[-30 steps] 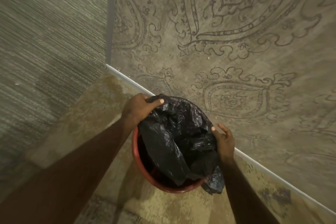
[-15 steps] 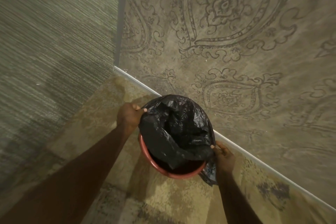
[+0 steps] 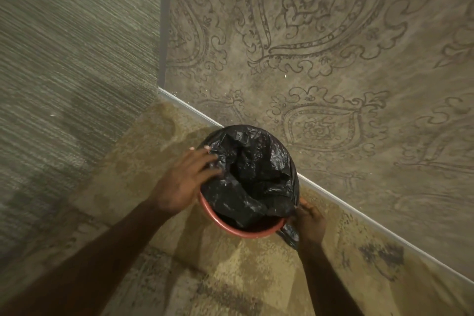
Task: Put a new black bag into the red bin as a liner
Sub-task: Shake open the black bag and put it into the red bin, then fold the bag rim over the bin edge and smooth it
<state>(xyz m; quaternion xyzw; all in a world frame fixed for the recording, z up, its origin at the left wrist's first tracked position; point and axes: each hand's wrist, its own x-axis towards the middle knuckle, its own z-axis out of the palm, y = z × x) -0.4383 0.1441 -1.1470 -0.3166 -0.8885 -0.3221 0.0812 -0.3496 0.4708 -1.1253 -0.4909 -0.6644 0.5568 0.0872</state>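
Most of the lining done: black bag (image 3: 252, 174) draped over far and side rim of red bin (image 3: 230, 226), bin on patterned carpet (image 3: 230, 277) just beside the wall (image 3: 333, 59). Left to do: near rim, bare red, with film sagging inside. Left hand (image 3: 183, 182) flat on the bag's left edge, fingers spread, not clenched. Right hand (image 3: 309, 220) pinching bag edge outside the rim. Glossy, crumpled, thin plastic, mouth slumped inward

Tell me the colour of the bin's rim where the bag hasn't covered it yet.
Red, a dull salmon red, on the bin rim's near side in the head view.
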